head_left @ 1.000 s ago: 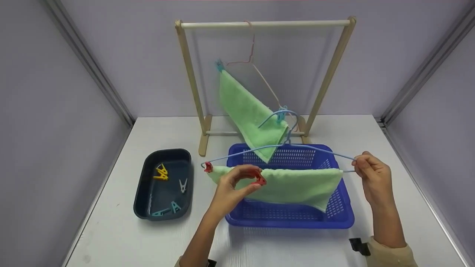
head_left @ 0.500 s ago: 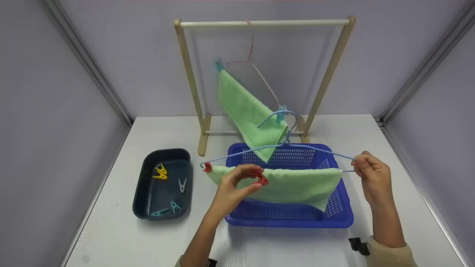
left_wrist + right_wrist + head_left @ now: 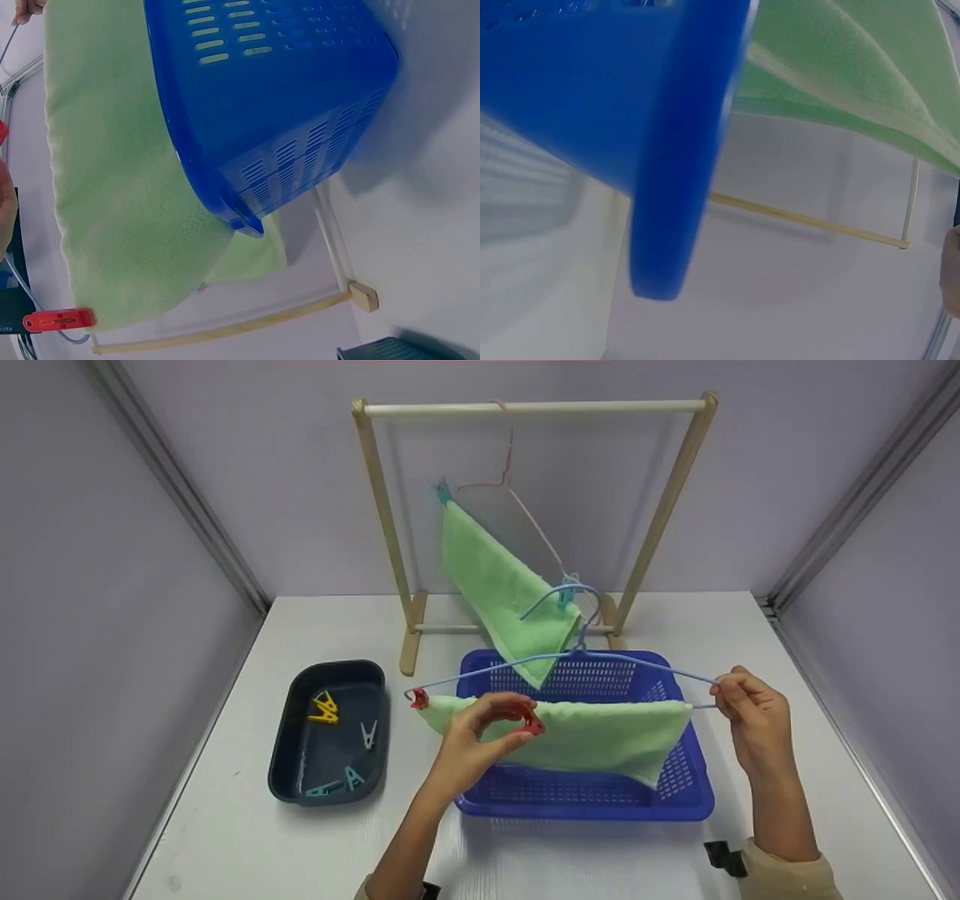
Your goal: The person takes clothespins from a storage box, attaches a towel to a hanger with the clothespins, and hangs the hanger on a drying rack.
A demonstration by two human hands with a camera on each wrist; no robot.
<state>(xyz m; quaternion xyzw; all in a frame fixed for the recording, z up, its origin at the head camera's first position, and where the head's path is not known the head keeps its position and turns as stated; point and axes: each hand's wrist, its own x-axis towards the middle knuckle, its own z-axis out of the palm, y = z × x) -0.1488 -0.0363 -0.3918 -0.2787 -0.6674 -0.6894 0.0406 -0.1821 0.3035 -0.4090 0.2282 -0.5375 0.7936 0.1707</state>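
Note:
My left hand (image 3: 469, 746) pinches a red clothespin (image 3: 534, 725) between thumb and fingers, in front of a light green towel (image 3: 607, 735). That towel hangs folded over the bottom bar of a blue hanger (image 3: 637, 657). At the hanger's left end, a second red clothespin (image 3: 58, 319) clips the towel's corner. My right hand (image 3: 757, 724) grips the hanger's right end, just beyond the towel's edge. The hanger's hook points up, above the blue basket (image 3: 585, 812). Only a small part of each hand shows at the edges of the wrist views.
Behind stands a wooden rack (image 3: 660, 517) with a white top rail. From it a pink hanger (image 3: 511, 457) hangs tilted, a green towel (image 3: 487, 570) clipped on with two teal clothespins. A dark tray (image 3: 279, 765) at left holds yellow, grey and teal clothespins.
My left hand has drifted very slightly to the right with the red clothespin. The right hand, hanger and towel have stayed in place.

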